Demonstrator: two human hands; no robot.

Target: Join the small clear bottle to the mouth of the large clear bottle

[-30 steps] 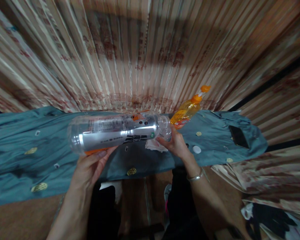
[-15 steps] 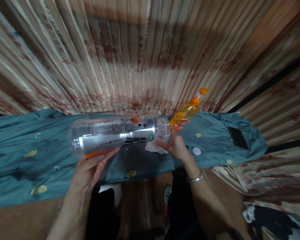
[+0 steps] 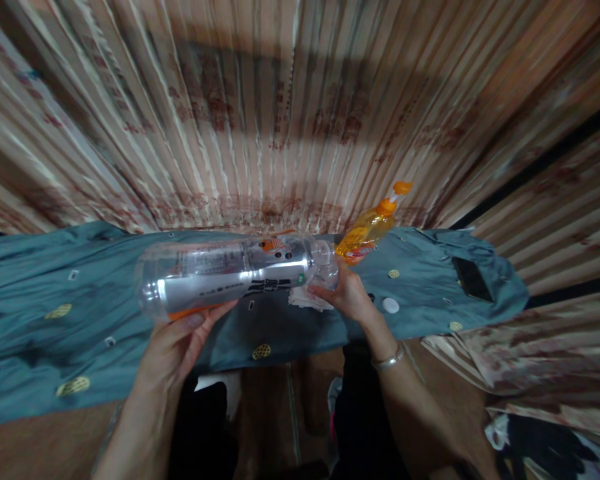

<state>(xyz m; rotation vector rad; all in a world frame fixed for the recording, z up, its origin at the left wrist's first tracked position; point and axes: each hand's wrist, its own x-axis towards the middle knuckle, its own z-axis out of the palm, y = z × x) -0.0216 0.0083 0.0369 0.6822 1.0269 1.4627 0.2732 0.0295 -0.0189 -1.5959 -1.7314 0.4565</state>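
A large clear plastic bottle (image 3: 225, 273) with a silver label and orange print lies on its side in the air between my hands. My left hand (image 3: 183, 340) supports its wide end from below, fingers along the underside. Around the narrower clear end on the right my right hand (image 3: 347, 290) is closed, its thumb toward me. Just behind that hand stands a pump bottle (image 3: 367, 233) of yellow liquid with an orange top. Under the bottle's right end lies a crumpled whitish cloth or tissue (image 3: 309, 299), partly covered by my hand.
A teal patterned cloth (image 3: 290, 333) covers the long narrow surface. Right of my hand lie a white round cap (image 3: 391, 305) and a small dark object. A black phone (image 3: 473, 279) rests farther right. Pleated curtains (image 3: 240, 133) hang close behind. Dark items (image 3: 550, 440) lie at lower right.
The view has shifted slightly, so the scene sits a little lower and to the left. Both hands keep the same hold on the bottle.
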